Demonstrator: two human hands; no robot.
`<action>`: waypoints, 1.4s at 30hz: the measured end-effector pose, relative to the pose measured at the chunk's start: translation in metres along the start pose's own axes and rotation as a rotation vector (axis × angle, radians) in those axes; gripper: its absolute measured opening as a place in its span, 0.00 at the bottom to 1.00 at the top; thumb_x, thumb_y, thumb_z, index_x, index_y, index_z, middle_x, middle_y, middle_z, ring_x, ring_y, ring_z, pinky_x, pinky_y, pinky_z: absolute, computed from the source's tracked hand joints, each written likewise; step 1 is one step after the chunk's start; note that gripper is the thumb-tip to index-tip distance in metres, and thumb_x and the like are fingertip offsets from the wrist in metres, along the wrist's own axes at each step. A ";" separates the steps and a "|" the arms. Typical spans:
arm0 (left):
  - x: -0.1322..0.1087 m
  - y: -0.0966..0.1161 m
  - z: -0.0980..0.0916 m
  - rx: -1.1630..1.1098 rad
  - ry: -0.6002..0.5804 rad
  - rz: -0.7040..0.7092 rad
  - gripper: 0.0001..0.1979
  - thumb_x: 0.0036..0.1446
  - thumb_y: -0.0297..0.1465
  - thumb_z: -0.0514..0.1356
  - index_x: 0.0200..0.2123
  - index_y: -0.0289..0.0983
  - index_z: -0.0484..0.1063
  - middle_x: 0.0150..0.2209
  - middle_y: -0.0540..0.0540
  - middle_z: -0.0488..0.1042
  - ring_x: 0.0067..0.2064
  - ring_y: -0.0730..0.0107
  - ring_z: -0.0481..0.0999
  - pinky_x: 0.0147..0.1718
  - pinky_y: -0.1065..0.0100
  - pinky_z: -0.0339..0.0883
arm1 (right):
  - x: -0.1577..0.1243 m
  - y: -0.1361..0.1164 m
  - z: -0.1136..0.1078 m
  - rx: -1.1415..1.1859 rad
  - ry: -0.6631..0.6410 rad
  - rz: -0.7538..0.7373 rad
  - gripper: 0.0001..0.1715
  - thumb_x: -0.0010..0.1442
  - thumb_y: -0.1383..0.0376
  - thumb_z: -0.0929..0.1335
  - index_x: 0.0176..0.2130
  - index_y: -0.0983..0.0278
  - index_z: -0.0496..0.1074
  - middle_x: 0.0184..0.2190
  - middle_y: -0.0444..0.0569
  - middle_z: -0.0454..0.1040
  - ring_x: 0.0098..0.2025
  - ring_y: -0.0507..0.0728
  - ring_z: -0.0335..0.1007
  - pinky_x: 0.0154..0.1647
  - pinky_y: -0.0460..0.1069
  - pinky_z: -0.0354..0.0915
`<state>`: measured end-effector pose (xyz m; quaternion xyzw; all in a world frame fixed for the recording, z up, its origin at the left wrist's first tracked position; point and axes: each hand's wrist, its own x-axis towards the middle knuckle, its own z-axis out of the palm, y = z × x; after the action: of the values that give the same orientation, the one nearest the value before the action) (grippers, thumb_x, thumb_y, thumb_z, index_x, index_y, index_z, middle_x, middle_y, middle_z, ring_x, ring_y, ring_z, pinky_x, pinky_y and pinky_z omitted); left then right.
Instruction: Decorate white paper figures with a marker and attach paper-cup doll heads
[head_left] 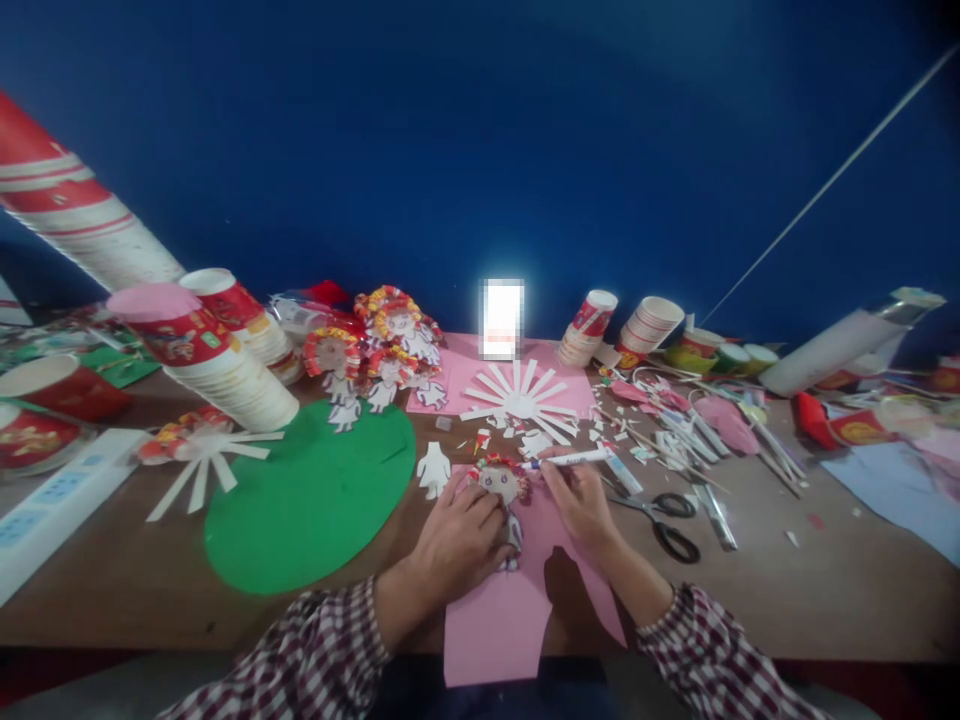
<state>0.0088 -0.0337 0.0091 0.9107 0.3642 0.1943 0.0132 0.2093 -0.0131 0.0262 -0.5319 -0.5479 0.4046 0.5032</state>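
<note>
My left hand (466,530) lies over a paper lion cutout (504,482), its fingers resting on it and pressing it down. The cutout has a drawn face, a red and yellow mane and a white body outlined in dark ink; my fingers hide part of it. Beneath it is a cut sheet of pink paper (491,630). My right hand (581,505) grips a white marker (574,458), its dark tip pointing left at the right edge of the mane. A plain white body cutout (433,470) is just beyond my left hand.
Black-handled scissors (677,540) and a cutter knife (720,525) are on the right. A green paper oval (307,520) lies left. Finished lion cutouts (394,320), fanned white strips (519,400) and paper scraps spread behind. Stacked paper cups (232,370) and a power strip (67,500) stand left.
</note>
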 end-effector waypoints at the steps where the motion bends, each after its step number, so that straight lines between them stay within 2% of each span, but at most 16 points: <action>1: 0.000 0.000 0.000 0.003 -0.002 0.002 0.16 0.57 0.44 0.61 0.40 0.38 0.71 0.41 0.47 0.74 0.48 0.59 0.69 0.64 0.48 0.42 | -0.001 0.000 -0.001 0.003 0.011 0.002 0.12 0.62 0.57 0.67 0.37 0.63 0.71 0.27 0.46 0.73 0.29 0.54 0.70 0.30 0.47 0.67; 4: 0.000 0.000 0.000 0.009 -0.020 0.004 0.15 0.55 0.42 0.62 0.39 0.38 0.71 0.41 0.48 0.74 0.49 0.59 0.69 0.63 0.49 0.43 | -0.007 0.000 0.000 0.023 0.000 0.010 0.12 0.62 0.56 0.67 0.37 0.63 0.71 0.27 0.46 0.74 0.29 0.54 0.71 0.32 0.47 0.68; 12: 0.001 0.002 -0.006 0.008 -0.033 -0.005 0.12 0.56 0.39 0.62 0.39 0.37 0.71 0.40 0.49 0.74 0.46 0.61 0.69 0.63 0.48 0.44 | -0.017 -0.005 0.003 0.112 0.039 0.052 0.11 0.60 0.58 0.68 0.37 0.63 0.68 0.25 0.45 0.74 0.23 0.52 0.69 0.25 0.46 0.67; 16: 0.002 0.002 -0.006 -0.009 -0.023 -0.002 0.12 0.56 0.38 0.62 0.40 0.37 0.72 0.42 0.46 0.74 0.47 0.59 0.70 0.62 0.47 0.47 | -0.017 -0.002 0.004 -0.017 0.047 0.008 0.08 0.61 0.60 0.66 0.38 0.62 0.66 0.25 0.44 0.72 0.24 0.53 0.70 0.24 0.46 0.67; 22: 0.001 0.000 -0.003 -0.015 -0.005 0.001 0.15 0.58 0.40 0.61 0.43 0.35 0.73 0.42 0.45 0.75 0.47 0.58 0.70 0.62 0.47 0.47 | -0.017 0.001 0.007 -0.139 0.006 -0.088 0.05 0.62 0.63 0.65 0.35 0.61 0.65 0.27 0.46 0.72 0.27 0.54 0.72 0.29 0.47 0.69; 29: 0.002 0.001 -0.003 -0.031 0.016 0.008 0.15 0.59 0.40 0.60 0.43 0.36 0.74 0.44 0.44 0.75 0.48 0.57 0.70 0.62 0.46 0.47 | -0.013 -0.004 0.006 -0.422 -0.051 -0.256 0.07 0.63 0.64 0.64 0.31 0.62 0.66 0.25 0.45 0.70 0.26 0.54 0.66 0.30 0.48 0.63; 36: 0.002 0.001 -0.006 -0.053 -0.015 -0.005 0.16 0.58 0.40 0.61 0.44 0.35 0.73 0.43 0.43 0.75 0.49 0.56 0.70 0.61 0.46 0.50 | -0.012 0.001 0.007 -0.401 -0.072 -0.191 0.05 0.63 0.64 0.64 0.34 0.62 0.67 0.27 0.46 0.73 0.28 0.54 0.69 0.31 0.48 0.65; 42: 0.002 0.000 -0.006 -0.058 -0.020 -0.003 0.16 0.59 0.40 0.60 0.44 0.36 0.73 0.44 0.43 0.75 0.49 0.56 0.70 0.61 0.45 0.49 | -0.012 0.001 0.008 -0.437 -0.094 -0.180 0.08 0.64 0.62 0.63 0.33 0.61 0.66 0.27 0.46 0.72 0.28 0.54 0.69 0.32 0.48 0.64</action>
<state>0.0082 -0.0331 0.0154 0.9113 0.3598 0.1956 0.0434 0.2010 -0.0238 0.0223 -0.5577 -0.6904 0.2542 0.3843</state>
